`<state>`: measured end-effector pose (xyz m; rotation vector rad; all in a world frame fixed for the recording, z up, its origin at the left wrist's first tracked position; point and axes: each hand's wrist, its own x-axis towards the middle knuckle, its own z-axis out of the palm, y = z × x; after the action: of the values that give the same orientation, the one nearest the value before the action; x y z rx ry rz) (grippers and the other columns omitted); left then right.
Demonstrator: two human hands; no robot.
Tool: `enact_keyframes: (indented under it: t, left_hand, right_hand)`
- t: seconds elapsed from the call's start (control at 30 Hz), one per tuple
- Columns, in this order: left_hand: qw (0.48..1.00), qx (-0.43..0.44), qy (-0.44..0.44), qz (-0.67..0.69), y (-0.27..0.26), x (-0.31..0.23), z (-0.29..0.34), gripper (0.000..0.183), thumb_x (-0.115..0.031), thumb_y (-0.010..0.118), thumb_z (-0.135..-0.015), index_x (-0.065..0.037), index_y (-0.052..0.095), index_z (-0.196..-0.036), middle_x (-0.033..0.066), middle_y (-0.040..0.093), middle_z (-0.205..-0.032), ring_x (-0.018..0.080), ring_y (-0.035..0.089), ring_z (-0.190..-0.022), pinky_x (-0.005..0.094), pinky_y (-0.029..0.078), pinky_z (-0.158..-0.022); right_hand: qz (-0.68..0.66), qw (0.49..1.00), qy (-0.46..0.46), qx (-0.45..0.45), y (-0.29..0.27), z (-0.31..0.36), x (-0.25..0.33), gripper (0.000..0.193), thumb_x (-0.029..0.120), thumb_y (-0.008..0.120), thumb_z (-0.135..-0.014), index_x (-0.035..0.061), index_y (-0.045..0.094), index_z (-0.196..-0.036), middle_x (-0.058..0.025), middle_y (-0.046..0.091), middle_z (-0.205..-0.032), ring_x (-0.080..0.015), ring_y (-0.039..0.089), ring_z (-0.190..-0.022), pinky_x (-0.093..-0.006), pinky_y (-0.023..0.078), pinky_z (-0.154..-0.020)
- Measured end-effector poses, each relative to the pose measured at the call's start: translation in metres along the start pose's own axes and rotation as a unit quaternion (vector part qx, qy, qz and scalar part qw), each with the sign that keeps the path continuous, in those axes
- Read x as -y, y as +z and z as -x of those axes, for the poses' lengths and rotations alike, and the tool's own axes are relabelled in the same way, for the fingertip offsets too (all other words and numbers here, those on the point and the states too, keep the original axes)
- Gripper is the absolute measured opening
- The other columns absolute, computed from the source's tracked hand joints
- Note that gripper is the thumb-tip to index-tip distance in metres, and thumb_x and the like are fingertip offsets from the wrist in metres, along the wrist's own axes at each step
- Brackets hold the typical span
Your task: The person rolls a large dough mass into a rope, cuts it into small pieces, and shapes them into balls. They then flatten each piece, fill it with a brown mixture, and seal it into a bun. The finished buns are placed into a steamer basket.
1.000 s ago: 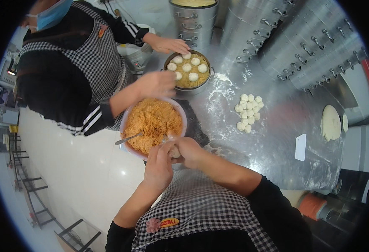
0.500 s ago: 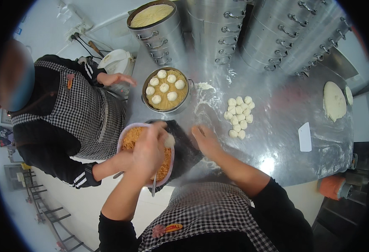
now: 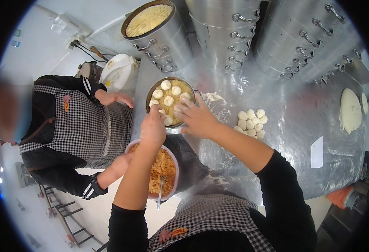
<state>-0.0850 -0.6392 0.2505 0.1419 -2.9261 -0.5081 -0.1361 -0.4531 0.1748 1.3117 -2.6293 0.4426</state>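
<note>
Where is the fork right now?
In the head view, the fork rests in the pink bowl of orange filling, lower centre, beside the left forearm.

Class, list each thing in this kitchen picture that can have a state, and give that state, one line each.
Round steamer tray: open, partly filled with buns.
Pink bowl: holds orange-brown filling, with a fork resting in it.
Left hand: fingers closed over the tray's near rim.
Right hand: open, fingers spread at the tray's edge.
Tall steamer stack: uncovered.

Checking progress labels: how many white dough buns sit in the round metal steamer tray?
6 white dough buns show in the round metal steamer tray, spread over its far and left parts. Left hand and right hand cover the near side; more may be hidden.
</note>
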Motion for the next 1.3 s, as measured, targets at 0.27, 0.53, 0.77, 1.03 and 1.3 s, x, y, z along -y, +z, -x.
enact_keyframes:
  t: [0.27, 0.53, 0.77, 1.03, 1.3]
  left_hand:
    - [0.999, -0.01, 0.003, 0.034, 0.037, 0.008, -0.015, 0.032, -0.006, 0.064, -0.09, -0.005, 0.052, -0.119, 0.0168, 0.071, -0.094, 0.0385, 0.068, -0.09, 0.0476, 0.051, -0.078]
    - [0.999, -0.002, -0.021, 0.038, 0.044, 0.014, -0.011, 0.019, -0.001, 0.058, -0.089, -0.002, 0.059, -0.108, 0.0212, 0.068, -0.095, 0.0443, 0.065, -0.092, 0.0522, 0.05, -0.081]
    - [0.982, -0.095, 0.147, 0.072, 0.012, -0.02, 0.027, 0.021, -0.003, 0.061, -0.093, -0.001, 0.058, -0.113, 0.021, 0.053, -0.115, 0.0381, 0.058, -0.099, 0.0433, 0.049, -0.088]
    - [0.977, 0.018, 0.158, 0.142, -0.025, -0.007, 0.16, 0.029, 0.0, 0.06, -0.091, 0.0, 0.057, -0.119, 0.0193, 0.054, -0.122, 0.0326, 0.058, -0.105, 0.0372, 0.051, -0.082]
    - [0.974, -0.026, 0.089, 0.206, -0.057, 0.03, 0.216, 0.025, 0.003, 0.058, -0.091, -0.001, 0.058, -0.116, 0.0154, 0.056, -0.121, 0.0242, 0.059, -0.098, 0.0293, 0.052, -0.071]
  right_hand:
    - [-0.044, 0.994, -0.002, -0.096, 0.009, 0.001, -0.009, 0.076, 0.046, 0.073, -0.081, 0.0065, 0.051, -0.142, -0.0081, 0.05, -0.147, -0.0256, 0.035, -0.145, -0.0621, 0.013, -0.122]
    - [-0.076, 0.99, 0.034, -0.114, 0.009, -0.004, 0.01, 0.071, 0.041, 0.072, -0.084, 0.0073, 0.05, -0.143, -0.0094, 0.051, -0.147, -0.0277, 0.034, -0.146, -0.0622, 0.014, -0.121]
    - [-0.204, 0.92, 0.245, -0.227, 0.009, 0.115, 0.039, 0.043, 0.022, 0.068, -0.089, 0.0035, 0.058, -0.126, -0.0176, 0.058, -0.124, -0.0372, 0.051, -0.12, -0.0523, 0.037, -0.105]
    - [-0.219, 0.732, 0.573, -0.296, 0.035, 0.254, 0.027, 0.024, 0.019, 0.067, -0.09, -0.0019, 0.067, -0.102, -0.0212, 0.065, -0.097, -0.0376, 0.059, -0.097, -0.0463, 0.046, -0.089]
    - [-0.064, 0.831, 0.486, -0.262, 0.034, 0.248, 0.01, 0.013, 0.013, 0.067, -0.086, 0.0015, 0.067, -0.091, -0.0191, 0.066, -0.094, -0.0368, 0.06, -0.089, -0.0481, 0.047, -0.081]
